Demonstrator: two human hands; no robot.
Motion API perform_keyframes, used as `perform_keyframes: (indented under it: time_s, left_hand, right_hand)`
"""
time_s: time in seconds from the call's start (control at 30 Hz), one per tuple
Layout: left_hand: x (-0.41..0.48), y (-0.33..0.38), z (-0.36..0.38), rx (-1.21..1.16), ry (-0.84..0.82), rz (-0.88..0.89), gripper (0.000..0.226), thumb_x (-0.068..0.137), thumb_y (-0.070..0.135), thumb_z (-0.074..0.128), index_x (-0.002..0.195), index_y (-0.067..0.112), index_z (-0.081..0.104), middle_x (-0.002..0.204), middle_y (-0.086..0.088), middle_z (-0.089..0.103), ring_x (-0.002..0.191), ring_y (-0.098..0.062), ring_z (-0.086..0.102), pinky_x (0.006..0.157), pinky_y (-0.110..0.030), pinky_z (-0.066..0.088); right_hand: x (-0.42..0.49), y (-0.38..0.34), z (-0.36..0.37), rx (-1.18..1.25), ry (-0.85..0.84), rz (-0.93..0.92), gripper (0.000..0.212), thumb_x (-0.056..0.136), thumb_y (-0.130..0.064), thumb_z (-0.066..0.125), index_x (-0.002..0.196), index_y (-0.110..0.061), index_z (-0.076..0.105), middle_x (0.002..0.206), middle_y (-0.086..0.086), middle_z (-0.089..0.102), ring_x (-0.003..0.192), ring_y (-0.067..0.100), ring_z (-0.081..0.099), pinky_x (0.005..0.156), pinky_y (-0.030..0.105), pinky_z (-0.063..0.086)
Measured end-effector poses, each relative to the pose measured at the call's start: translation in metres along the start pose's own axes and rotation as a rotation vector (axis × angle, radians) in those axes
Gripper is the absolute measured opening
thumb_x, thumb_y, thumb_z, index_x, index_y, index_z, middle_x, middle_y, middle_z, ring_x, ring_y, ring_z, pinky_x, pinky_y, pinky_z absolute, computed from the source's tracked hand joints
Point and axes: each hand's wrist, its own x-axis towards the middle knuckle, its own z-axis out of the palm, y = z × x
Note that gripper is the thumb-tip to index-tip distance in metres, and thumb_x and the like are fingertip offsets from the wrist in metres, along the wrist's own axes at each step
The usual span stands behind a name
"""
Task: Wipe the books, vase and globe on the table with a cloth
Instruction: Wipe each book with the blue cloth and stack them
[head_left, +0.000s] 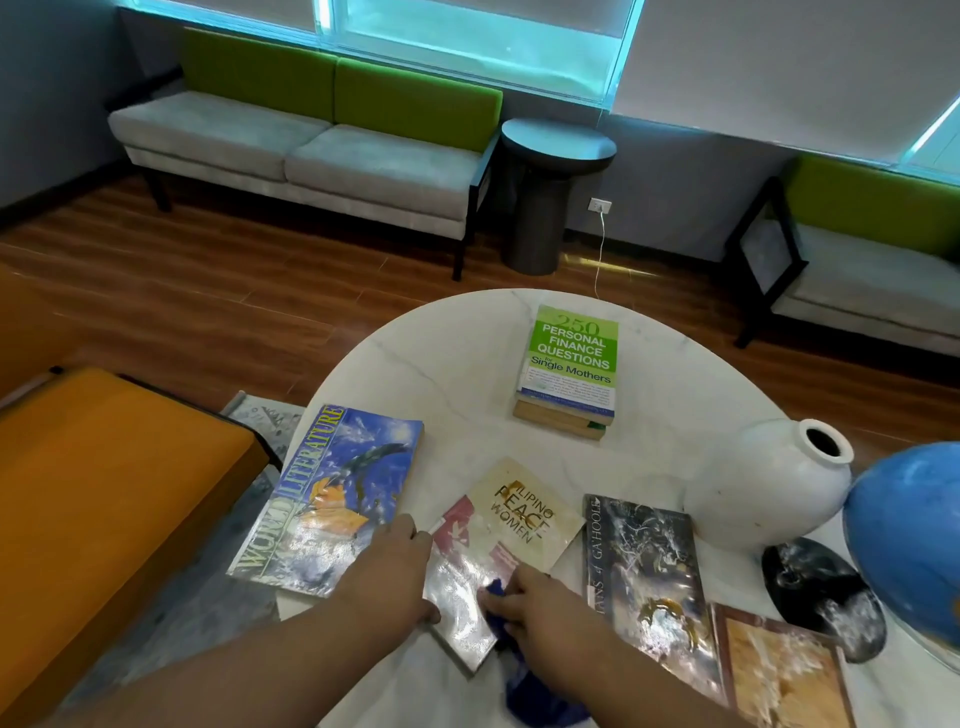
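— Cloth (537, 696), blue, sits bunched inside the curled fingers of the right hand (540, 603), pressed on the Peace Women book (519, 519).
— And the left hand (389, 566)?
— Fingers clasp that book's left edge.

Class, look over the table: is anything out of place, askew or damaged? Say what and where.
The World Literature book overhangs the left edge of the table, askew. The cover of the Peace Women book looks stained.

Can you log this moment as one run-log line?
step: wiping Filipino Peace Women book | left hand: holds book edge | right hand: grips blue cloth on cover | vase, globe: untouched
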Motion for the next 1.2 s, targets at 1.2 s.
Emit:
perform_keyframes:
  time_s: [1.2]
  left_hand:
    - [0.003,-0.004,0.001,-0.015,0.015,-0.006,0.062,0.073,0.047,0.076,0.119,0.015,0.049,0.123,-0.002,0.038,0.111,-0.019,0.044,0.086,-0.028,0.041]
  right_hand:
    - [0.006,0.050,-0.044,0.344,0.406,0.454,0.034,0.099,-0.016,0.048,0.132,-0.014,0.056,0.134,0.001,0.046,0.112,0.013,0.049,0.082,0.002,0.022]
